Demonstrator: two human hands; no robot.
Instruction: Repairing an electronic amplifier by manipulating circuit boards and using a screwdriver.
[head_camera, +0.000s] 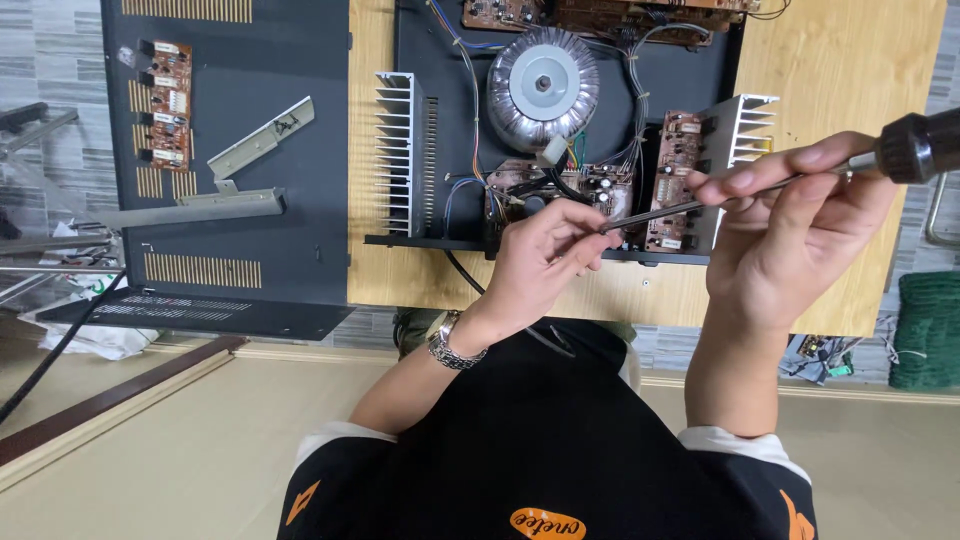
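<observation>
Right hand (790, 230): closed around a screwdriver (760, 185), over the open chassis (560, 130).
Left hand (545, 255): fingers pinching the screwdriver's tip, at the chassis front edge.

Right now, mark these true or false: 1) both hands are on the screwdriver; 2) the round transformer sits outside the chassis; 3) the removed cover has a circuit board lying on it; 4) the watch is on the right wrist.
1) True. The right hand holds the screwdriver along its shaft and the left hand pinches its tip.
2) False. The round transformer sits inside the open chassis, between the two heatsinks.
3) True. A brown circuit board lies on the dark cover.
4) False. The watch is on the left wrist.
</observation>
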